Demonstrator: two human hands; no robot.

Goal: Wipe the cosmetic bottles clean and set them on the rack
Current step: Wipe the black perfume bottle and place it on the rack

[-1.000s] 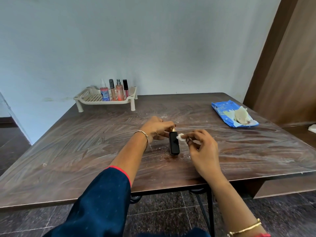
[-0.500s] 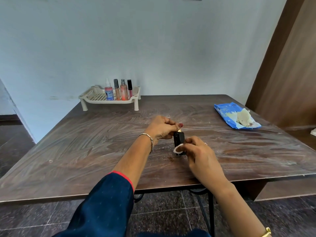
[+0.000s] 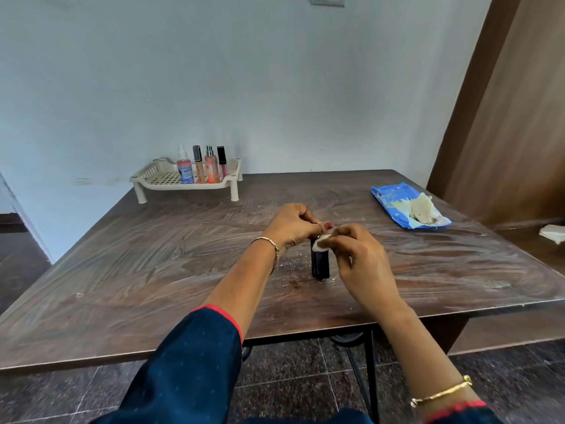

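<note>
A dark rectangular cosmetic bottle (image 3: 320,264) stands upright near the middle of the brown table (image 3: 153,270). My left hand (image 3: 292,226) grips its top, which is hidden under the fingers. My right hand (image 3: 359,255) pinches a small white wipe pad (image 3: 320,242) against the bottle's upper side. At the far left of the table stands a cream slotted rack (image 3: 159,175). Several bottles (image 3: 201,165) stand upright in a row on the rack's right half.
A blue wipes packet (image 3: 394,203) with crumpled used wipes (image 3: 423,209) on it lies at the table's far right. White dust specks lie around the bottle. A wooden door panel (image 3: 504,117) rises at the right. The table's near edge is close to my forearms.
The bottle went from lying tilted to standing upright under my left hand. My right hand with the pad slid down the bottle's side, then back up to its upper part.
</note>
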